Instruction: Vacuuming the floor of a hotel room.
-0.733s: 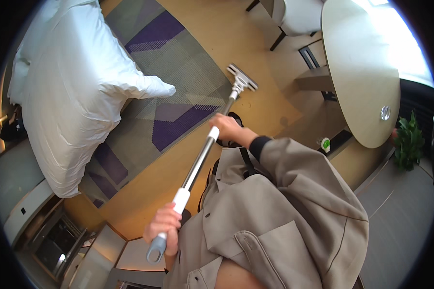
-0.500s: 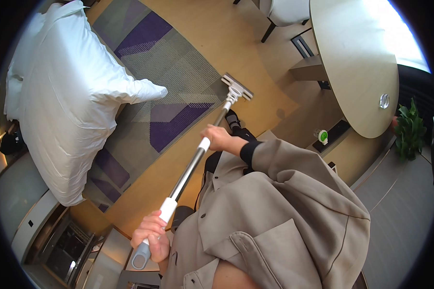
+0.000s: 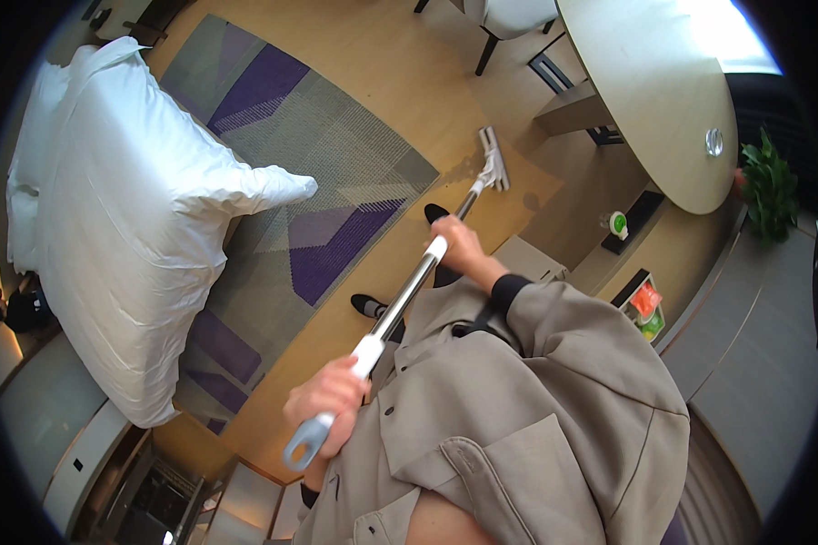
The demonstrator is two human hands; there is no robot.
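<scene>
A mop (image 3: pixel 407 304) with a silver pole, white sleeves and a grey looped handle end slants across the view. My left hand (image 3: pixel 325 400) is wrapped round its white upper grip, just above the grey end. Further down the pole, my right hand (image 3: pixel 462 247) closes round it by the other white sleeve. The narrow white mop head (image 3: pixel 493 162) rests on the wooden floor beyond my feet, between the rug and the table. Darker, wet-looking patches (image 3: pixel 532 195) show on the floor around it.
Left lies a patterned grey and purple rug (image 3: pixel 354 136), partly under a bed's white duvet (image 3: pixel 127 227). A rounded table (image 3: pixel 645 82) and a white chair (image 3: pixel 518 16) stand far right. A plant (image 3: pixel 768 186) sits by the grey cabinet top (image 3: pixel 745 363). A small tray (image 3: pixel 656 320) holds packets.
The mop head has moved right, off the rug's edge, and has turned. Both hands have shifted right with the pole, still gripping it. My view has also shifted.
</scene>
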